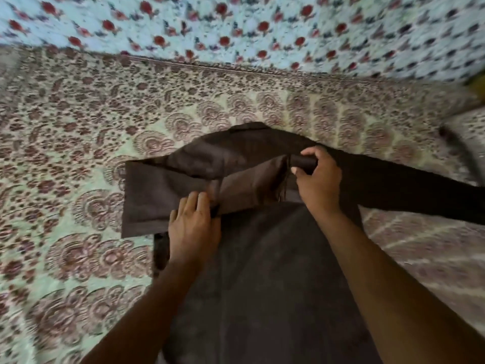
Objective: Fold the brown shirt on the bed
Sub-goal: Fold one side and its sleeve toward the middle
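The brown shirt lies spread on the bed, collar at the far end, body running toward me. One sleeve stretches out to the right. The left sleeve is doubled back over the chest and reaches left. My left hand lies on the shirt's left side with its fingers on the edge of the folded sleeve, the fingertips partly tucked into the cloth. My right hand grips a bunched fold of the shirt near the right shoulder, thumb and fingers curled around it.
The bed is covered by a cream sheet with a brown floral print. Beyond it hangs or lies a light blue cloth with red flowers. A dark strap-like thing and a yellow-green object sit at the right edge.
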`<action>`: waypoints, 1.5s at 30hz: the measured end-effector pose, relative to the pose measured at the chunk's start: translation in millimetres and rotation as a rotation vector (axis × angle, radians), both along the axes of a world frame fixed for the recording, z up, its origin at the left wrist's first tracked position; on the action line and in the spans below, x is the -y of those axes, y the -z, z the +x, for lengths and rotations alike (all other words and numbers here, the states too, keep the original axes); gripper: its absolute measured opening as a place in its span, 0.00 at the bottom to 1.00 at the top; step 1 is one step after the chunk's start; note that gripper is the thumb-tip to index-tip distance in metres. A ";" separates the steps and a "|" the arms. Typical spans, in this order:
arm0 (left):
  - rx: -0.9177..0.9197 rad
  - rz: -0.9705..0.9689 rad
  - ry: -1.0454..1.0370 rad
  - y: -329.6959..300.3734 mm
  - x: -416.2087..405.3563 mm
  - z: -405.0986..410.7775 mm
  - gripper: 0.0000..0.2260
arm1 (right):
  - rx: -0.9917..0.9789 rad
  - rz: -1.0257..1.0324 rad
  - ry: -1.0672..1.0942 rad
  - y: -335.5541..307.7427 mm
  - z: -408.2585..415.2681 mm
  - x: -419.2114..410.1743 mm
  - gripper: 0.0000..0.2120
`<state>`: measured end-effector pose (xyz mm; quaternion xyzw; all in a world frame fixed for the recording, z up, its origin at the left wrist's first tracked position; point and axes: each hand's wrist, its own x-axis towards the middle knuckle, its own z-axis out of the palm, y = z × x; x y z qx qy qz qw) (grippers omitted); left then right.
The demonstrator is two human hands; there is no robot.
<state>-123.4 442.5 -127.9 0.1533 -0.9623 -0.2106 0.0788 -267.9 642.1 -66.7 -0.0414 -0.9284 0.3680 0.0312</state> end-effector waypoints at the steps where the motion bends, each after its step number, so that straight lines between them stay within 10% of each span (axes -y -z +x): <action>1: 0.033 0.004 0.013 0.5 -17.5 -10.0 0.15 | 0.007 0.017 0.012 3.7 -9.0 -14.9 0.15; 13: 0.227 0.075 0.006 19.4 -64.3 -66.5 0.11 | 0.062 0.238 -0.024 43.1 -94.1 -149.6 0.16; 20: 0.267 0.099 0.075 35.6 -78.1 -71.5 0.10 | -0.061 0.769 -0.168 70.2 -92.2 -134.9 0.28; 26: 0.222 0.087 0.161 35.5 -98.7 -84.2 0.10 | -0.181 0.512 -0.562 108.9 -46.0 -81.1 0.23; 29: 0.156 0.005 0.161 41.8 -95.2 -82.3 0.14 | 0.053 0.553 -0.557 128.6 -37.7 -84.3 0.30; 45: 0.313 -0.149 0.175 77.2 -57.0 -77.5 0.30 | 0.004 0.655 -0.466 148.4 -13.8 -83.0 0.30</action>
